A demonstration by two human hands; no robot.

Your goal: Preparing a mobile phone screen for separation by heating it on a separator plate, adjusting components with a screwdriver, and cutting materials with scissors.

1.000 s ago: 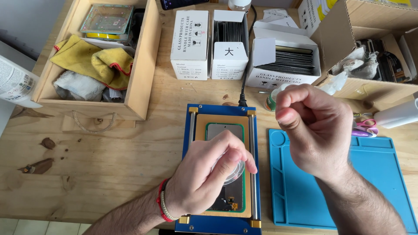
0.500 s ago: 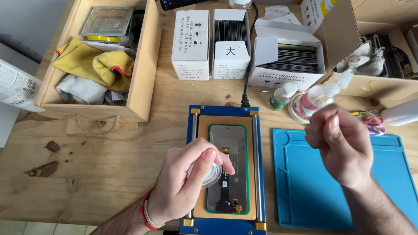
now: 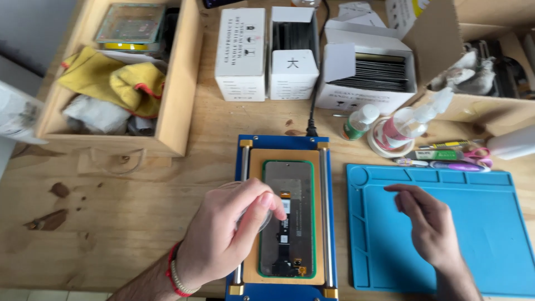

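My left hand [image 3: 225,237] grips a small clear round disc, a tape roll or suction cup by the look of it, at the left edge of a phone screen assembly [image 3: 288,217]. The screen lies face down, green-rimmed, with its flex cable showing. It rests on the tan pad of a blue heating platform [image 3: 281,147] with gold corner posts. My right hand [image 3: 426,223] hovers open over the blue silicone work mat [image 3: 473,245], fingers spread, holding nothing.
A wooden crate [image 3: 178,83] with yellow cloths stands at the back left. Three white boxes [image 3: 241,53] line the back. A small green-labelled bottle [image 3: 356,122], a tape roll with a spray bottle [image 3: 404,125] and pens [image 3: 446,159] lie behind the mat.
My right hand has dropped from chest height down to the blue mat and opened. My left hand with the clear disc shifted slightly left on the platform.
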